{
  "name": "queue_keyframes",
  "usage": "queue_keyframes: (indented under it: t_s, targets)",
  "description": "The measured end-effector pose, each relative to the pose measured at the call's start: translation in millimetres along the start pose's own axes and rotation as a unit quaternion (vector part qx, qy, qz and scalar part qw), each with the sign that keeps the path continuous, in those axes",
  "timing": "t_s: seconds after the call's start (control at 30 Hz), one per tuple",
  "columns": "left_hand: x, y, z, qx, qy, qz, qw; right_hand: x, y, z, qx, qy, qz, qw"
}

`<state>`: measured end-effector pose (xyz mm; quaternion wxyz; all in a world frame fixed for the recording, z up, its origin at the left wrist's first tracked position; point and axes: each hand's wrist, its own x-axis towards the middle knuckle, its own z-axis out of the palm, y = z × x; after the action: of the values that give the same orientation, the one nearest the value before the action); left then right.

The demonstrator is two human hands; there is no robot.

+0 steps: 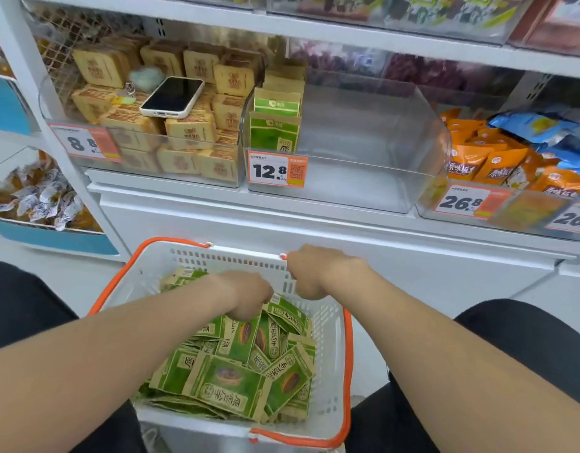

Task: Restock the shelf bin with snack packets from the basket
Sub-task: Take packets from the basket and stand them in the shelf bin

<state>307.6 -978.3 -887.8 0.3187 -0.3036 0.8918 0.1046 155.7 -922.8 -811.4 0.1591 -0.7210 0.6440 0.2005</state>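
**Both hands in the basket below the bin**

The clear shelf bin (363,148) holds a few standing green packets (275,125) at its left end. Below it, the white basket (327,325) holds a heap of green snack packets (229,377). The left hand (249,297) grips the top of one upright packet (241,338), its fingers hidden underneath. The right hand (311,273) is curled at the far rim. Whether it holds something, I cannot tell.

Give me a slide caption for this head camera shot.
Left hand gripping green snack packets in white basket, right hand at its rim, below a nearly empty shelf bin.
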Motion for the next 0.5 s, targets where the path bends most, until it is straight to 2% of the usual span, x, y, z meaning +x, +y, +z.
queue_keyframes:
  t_s: [0.1,0.2,0.37,0.5]
  targets:
    - [6.3,11.4,28.0,0.029,-0.094,0.027,0.995,1.0,-2.7,21.1,-0.031,-0.053,-0.011,0.998]
    - [3.2,24.9,50.1,0.049,-0.166,0.065,0.983,-0.2,-9.3,39.0,-0.031,-0.064,-0.017,0.997]
    - [3.4,34.3,84.9,0.059,-0.212,0.078,0.972,2.0,-28.7,57.6,-0.042,-0.086,-0.056,0.994]
    - [2.0,37.8,92.3,0.029,-0.165,0.075,0.983,4.3,-37.3,58.7,-0.034,-0.085,-0.079,0.993]
